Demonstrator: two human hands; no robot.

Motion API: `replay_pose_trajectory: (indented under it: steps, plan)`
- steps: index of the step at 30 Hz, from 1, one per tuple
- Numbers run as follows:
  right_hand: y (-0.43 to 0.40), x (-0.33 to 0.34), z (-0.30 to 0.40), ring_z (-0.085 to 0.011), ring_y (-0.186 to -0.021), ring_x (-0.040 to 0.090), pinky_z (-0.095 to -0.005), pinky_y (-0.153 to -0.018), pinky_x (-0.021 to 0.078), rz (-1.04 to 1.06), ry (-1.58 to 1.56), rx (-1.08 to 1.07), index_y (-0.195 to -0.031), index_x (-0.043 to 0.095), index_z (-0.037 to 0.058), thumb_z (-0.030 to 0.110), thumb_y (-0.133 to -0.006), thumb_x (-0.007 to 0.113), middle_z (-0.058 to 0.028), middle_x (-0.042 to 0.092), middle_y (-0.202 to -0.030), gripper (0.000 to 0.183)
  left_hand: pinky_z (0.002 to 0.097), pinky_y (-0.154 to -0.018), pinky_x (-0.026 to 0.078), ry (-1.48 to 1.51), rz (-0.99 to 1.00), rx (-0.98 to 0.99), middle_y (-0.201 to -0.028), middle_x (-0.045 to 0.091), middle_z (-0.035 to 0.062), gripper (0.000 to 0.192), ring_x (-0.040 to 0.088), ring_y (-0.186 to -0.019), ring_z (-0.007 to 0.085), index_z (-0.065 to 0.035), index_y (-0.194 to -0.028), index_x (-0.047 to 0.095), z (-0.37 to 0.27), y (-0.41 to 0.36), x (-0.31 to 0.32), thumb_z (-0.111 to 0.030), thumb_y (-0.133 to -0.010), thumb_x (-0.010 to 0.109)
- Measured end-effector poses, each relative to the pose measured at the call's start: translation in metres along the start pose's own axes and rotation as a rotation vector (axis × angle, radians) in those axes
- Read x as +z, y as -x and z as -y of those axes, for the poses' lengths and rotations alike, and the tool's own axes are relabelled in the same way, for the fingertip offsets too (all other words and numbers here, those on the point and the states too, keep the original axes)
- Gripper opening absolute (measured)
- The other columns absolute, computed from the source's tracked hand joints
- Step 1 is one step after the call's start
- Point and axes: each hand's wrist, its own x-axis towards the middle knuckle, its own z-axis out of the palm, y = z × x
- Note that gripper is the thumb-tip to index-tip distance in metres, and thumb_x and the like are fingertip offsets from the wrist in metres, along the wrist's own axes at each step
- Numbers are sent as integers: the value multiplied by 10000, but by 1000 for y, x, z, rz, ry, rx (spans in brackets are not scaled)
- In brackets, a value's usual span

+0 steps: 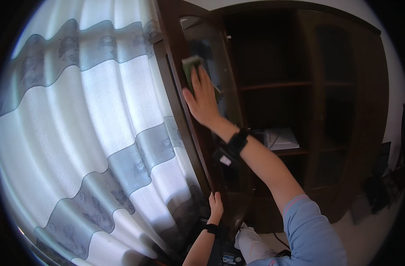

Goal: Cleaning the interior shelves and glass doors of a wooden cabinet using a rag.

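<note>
My right hand [204, 99] presses a green cloth [188, 68] flat against the glass-paned door [197, 146] of a dark wooden cabinet, near the upper part of its frame. The fingers lie spread over the cloth, which shows above them and at their right side. Lower down, my left hand [216, 206] grips the edge of the same door, its thumb and fingers partly hidden. The door stands swung open towards the curtain. Each wrist wears a black band.
A long white and grey-blue curtain [106, 99] hangs at the left, close to the door. Papers [282, 139] lie on a shelf inside the cabinet [372, 99]. Dark boxes [230, 257] stand low by my legs. A chair-like dark object [378, 193] is at the right.
</note>
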Motion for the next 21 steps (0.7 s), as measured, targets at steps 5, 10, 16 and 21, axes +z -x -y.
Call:
replay_pose_trajectory:
  steps: [5, 10, 16, 21]
  plan:
    - [-58, 25, -47, -417, -1244, 189, -483, -1017, 148, 31, 53, -32, -1330, 301, 209, 451, -903, 225, -256, 210, -1348, 497, 289, -637, 386, -81, -95, -26, -779, 548, 84, 369, 493, -703, 164, 41, -948, 524, 4, -10, -11, -298, -898, 388]
    - [-75, 47, -107, -366, -1252, 221, -478, -1014, 179, -7, 205, -4, -1324, 310, 232, 451, -906, 200, -206, 229, -1360, 484, 294, -610, 387, -84, -67, -3, -743, 547, 88, 405, 501, -681, 159, 42, -918, 528, 46, -20, -39, -335, -898, 380]
    - [-72, 26, -223, -373, -1235, 259, -458, -1001, 231, 25, 202, 283, -1341, 252, 258, 503, -889, 138, -187, 233, -1366, 526, 301, -529, 380, -111, -56, 151, -637, 544, 91, 519, 512, -572, 182, 35, -844, 540, 28, -22, -33, -461, -871, 391]
    - [-23, 21, -271, -341, -1227, 295, -455, -988, 242, -24, 94, 384, -1335, 269, 247, 517, -873, 158, -153, 231, -1380, 547, 322, -525, 381, -48, -33, 197, -654, 552, 140, 498, 532, -574, 267, 35, -819, 534, 41, -26, -32, -433, -880, 376]
